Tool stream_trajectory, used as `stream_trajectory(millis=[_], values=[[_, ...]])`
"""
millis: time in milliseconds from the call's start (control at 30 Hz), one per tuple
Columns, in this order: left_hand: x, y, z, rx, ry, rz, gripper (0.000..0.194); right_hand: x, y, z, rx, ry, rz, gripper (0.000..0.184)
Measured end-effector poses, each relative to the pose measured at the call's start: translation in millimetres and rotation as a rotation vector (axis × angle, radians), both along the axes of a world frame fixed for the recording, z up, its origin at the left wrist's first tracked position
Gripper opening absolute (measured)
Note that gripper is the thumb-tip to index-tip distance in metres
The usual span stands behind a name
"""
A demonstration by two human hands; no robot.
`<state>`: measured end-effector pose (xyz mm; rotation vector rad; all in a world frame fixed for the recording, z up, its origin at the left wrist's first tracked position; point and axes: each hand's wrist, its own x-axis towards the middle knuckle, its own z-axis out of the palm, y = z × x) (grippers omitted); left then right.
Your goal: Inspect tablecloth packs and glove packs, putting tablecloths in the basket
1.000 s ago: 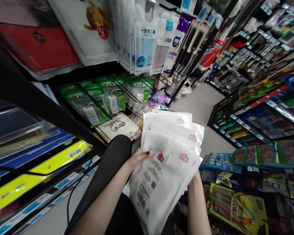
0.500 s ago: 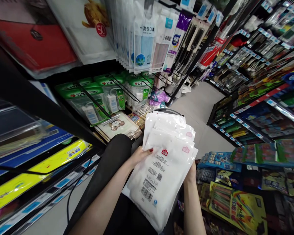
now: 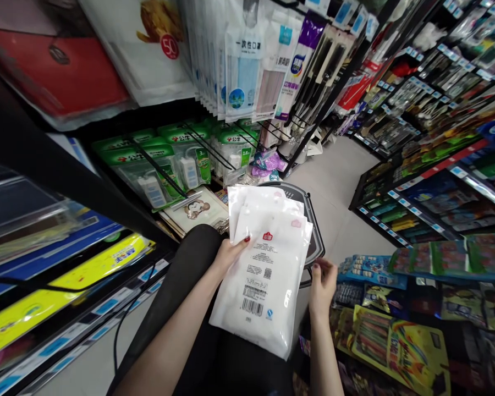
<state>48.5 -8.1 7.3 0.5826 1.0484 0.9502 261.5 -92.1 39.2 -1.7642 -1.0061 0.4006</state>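
My left hand (image 3: 231, 254) grips a small stack of white plastic packets (image 3: 258, 291) by their left edge. Its thumb lies on top, and the fingers are hidden underneath. The top packet has a red logo, small print and a barcode, and its lower end is over my dark-clothed lap. Others fan out behind it at the upper end. My right hand (image 3: 322, 281) is just right of the stack, apart from it, with fingers loosely bent and nothing visible in them.
A dark basket (image 3: 313, 220) stands on the floor behind the packets. Green-topped blister packs (image 3: 185, 159) and mask packs (image 3: 243, 71) hang ahead on hooks. Snack bags (image 3: 400, 346) fill a low shelf at right. A black shelf post (image 3: 86, 176) slants across the left.
My right hand has let go of the packets' right edge. The stack has shifted left and tilted a little in my left hand, showing more of the basket.
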Motion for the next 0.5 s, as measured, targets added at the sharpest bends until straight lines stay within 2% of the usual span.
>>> stream_trajectory(millis=[67, 167, 233, 333, 500], values=[[-1, 1, 0.5, -0.013, 0.031, 0.04, 0.046, -10, -11, 17.2, -0.017, -0.159, 0.067, 0.022], [-1, 2, 1.0, -0.018, 0.061, 0.062, 0.046, -30, -19, 40.7, -0.232, -0.214, 0.251, 0.021], [0, 2, 0.7, -0.015, 0.059, 0.066, 0.046, -42, -19, 47.3, -0.367, -0.221, 0.267, 0.025], [0, 1, -0.3, 0.0, 0.045, 0.067, 0.047, -52, -17, 43.4, -0.403, -0.147, 0.235, 0.027], [-2, 3, -4.6, 0.034, 0.028, 0.034, 0.05, -46, -17, 30.3, -0.258, 0.128, 0.243, 0.028]])
